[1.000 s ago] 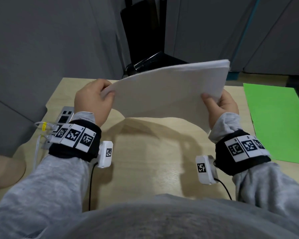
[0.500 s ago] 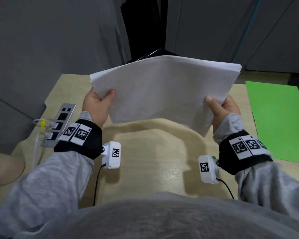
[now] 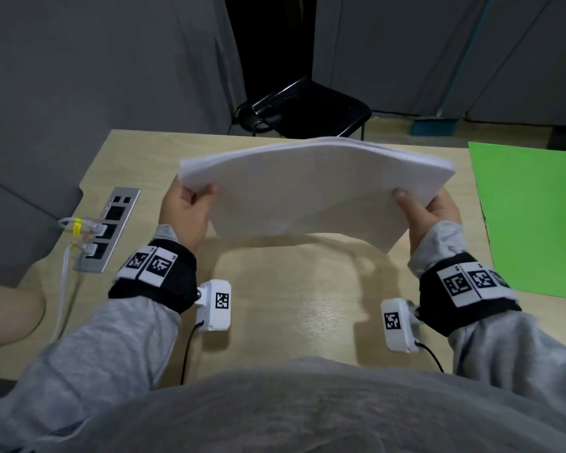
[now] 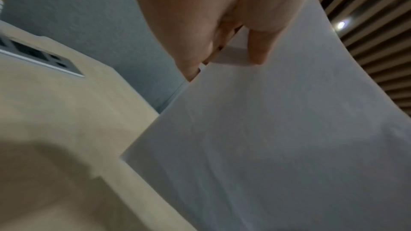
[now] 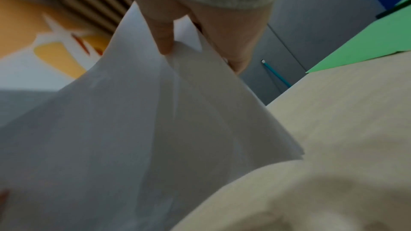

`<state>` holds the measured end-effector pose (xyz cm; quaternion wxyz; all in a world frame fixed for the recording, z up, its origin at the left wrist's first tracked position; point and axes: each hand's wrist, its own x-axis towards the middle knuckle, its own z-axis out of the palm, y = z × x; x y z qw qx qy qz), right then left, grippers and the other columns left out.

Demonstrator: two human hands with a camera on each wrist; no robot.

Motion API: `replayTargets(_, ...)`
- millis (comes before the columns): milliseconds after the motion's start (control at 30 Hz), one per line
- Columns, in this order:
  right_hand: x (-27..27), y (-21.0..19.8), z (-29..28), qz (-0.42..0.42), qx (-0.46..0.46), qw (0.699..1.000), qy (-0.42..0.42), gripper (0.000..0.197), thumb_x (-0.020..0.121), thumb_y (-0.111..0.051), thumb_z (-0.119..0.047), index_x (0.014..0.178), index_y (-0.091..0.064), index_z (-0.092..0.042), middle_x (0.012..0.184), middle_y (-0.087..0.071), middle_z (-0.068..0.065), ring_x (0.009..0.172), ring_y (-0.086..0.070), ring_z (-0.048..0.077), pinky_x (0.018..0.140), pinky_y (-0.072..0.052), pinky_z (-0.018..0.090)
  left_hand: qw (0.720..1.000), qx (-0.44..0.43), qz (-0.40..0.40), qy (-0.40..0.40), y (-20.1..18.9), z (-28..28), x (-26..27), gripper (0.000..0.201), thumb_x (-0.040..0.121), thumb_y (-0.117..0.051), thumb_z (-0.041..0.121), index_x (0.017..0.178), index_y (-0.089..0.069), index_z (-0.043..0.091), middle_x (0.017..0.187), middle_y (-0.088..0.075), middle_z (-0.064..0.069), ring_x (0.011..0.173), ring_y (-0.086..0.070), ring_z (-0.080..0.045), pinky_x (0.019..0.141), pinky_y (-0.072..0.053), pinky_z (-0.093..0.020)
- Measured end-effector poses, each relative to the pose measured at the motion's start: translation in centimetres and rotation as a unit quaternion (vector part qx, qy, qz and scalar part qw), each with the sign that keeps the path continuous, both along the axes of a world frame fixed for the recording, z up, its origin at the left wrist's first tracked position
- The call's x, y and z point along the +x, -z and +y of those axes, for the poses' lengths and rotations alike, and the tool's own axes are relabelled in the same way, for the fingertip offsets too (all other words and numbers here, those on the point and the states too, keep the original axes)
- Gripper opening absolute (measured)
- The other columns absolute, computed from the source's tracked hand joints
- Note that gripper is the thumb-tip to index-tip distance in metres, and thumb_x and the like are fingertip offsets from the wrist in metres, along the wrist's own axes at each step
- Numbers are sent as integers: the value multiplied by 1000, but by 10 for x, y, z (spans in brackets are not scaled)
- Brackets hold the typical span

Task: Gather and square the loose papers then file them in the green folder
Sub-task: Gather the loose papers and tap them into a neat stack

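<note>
A stack of white papers (image 3: 314, 188) hangs above the wooden table (image 3: 291, 305), bowed upward in the middle. My left hand (image 3: 190, 210) pinches its left edge, thumb on top. At the right edge my right hand (image 3: 422, 210) pinches it the same way. The left wrist view shows my left hand (image 4: 233, 55) on the stack (image 4: 278, 138), thumb against the sheet and fingers behind. In the right wrist view my right hand (image 5: 195, 50) grips the papers (image 5: 133, 138), whose sheets fan apart a little. The green folder (image 3: 533, 220) lies flat on the table at the right, also seen as the green folder (image 5: 367, 41).
A metal socket panel (image 3: 108, 228) with plugged white cables is set into the table at the left. A black chair (image 3: 311, 109) stands beyond the far edge. Grey partitions (image 3: 79, 76) close the back and left.
The stack has dropped lower toward the table and tipped flatter, now arching upward. Both hands keep their hold and have come down with it.
</note>
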<state>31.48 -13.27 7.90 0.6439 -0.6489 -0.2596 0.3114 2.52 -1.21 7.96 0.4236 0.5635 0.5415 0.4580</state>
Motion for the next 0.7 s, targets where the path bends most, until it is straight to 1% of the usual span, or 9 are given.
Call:
replayTargets(67,3,0,1,4,12,1000,-3,17,85,-62,-8,97,-60,-19,80,-65,-9,61,-62,-6,55,-46,7,1000,21,-7,13,-3,0,-1,27,84,-60,2,101,-55,24,95,-64,10,82,-61,7,73,-48,-10)
replayTargets(133,2,8,2,-27,-37,998,-33,24,84,-63,-7,106,-57,-15,80,-62,-9,59,-60,-8,54,-46,6,1000,-2,18,25,5,-3,-3,29,83,-62,3,103,-53,21,96,-63,7,87,-62,-3,74,-48,-16)
replayTargets(233,0,17,2,-49,-72,993,-74,21,87,-59,-3,95,-59,-22,67,-69,-19,57,-59,-14,57,-46,7,997,-43,62,11,17,-6,-3,30,87,-57,7,115,-53,16,104,-63,-1,97,-59,-17,84,-47,-29)
replayTargets(300,0,10,4,-48,-48,996,-60,26,89,-56,-3,88,-60,-28,66,-69,-26,60,-60,-13,55,-46,5,999,-22,48,4,9,-5,-2,26,89,-55,7,112,-52,19,102,-62,0,91,-60,-10,80,-46,-23)
replayTargets(400,4,-1,5,-21,-11,999,-32,23,89,-54,-2,87,-60,-25,67,-70,-18,64,-63,-7,57,-48,9,1000,19,9,-10,-2,-2,-3,27,87,-59,6,108,-51,20,96,-62,7,83,-59,6,72,-47,-8)
replayTargets(500,5,8,3,-60,-93,991,-72,15,89,-58,-9,101,-60,-16,81,-67,-7,80,-61,14,66,-46,23,997,-22,74,5,7,-6,-4,32,85,-61,7,116,-52,10,98,-63,-3,86,-60,-12,61,-44,-4)
replayTargets(567,6,19,2,-98,-174,975,-101,29,88,-60,-14,116,-57,-11,94,-62,4,91,-56,20,76,-39,27,987,-74,139,16,19,-7,-4,32,87,-59,9,118,-53,5,109,-64,-14,92,-56,-18,58,-42,-9)
replayTargets(600,6,21,2,-103,-188,972,-96,35,86,-63,-13,120,-55,-8,98,-60,5,94,-56,21,78,-38,28,983,-81,162,17,21,-7,-4,32,87,-58,11,118,-53,5,112,-65,-15,94,-56,-18,65,-41,-14)
replayTargets(700,11,19,7,-94,-189,976,-53,65,76,-74,-12,131,-40,-7,111,-55,7,105,-55,25,86,-42,30,988,-52,142,-6,7,-4,-1,28,88,-56,12,116,-56,12,109,-65,-5,101,-61,-21,79,-40,-24)
